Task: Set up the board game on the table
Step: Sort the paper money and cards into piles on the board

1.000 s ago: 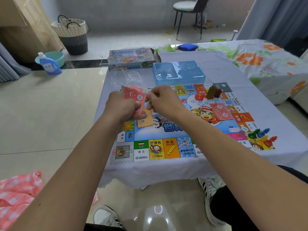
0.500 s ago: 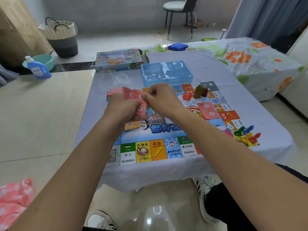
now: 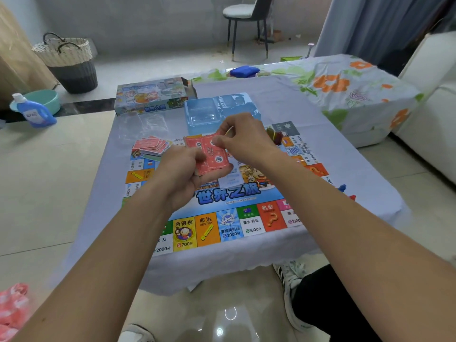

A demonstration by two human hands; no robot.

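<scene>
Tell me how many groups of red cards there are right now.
2. One pile lies fanned on the board's far left corner. The other bundle is held in the left hand, with the right hand pinching its top. More may be hidden behind the hands.

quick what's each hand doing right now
Left hand: grips the red cards.
Right hand: pinches the top card's edge.

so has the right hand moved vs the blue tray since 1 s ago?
Yes. The right hand has lifted up and away toward the blue plastic tray, now overlapping its near edge, pinching a red card.
</scene>
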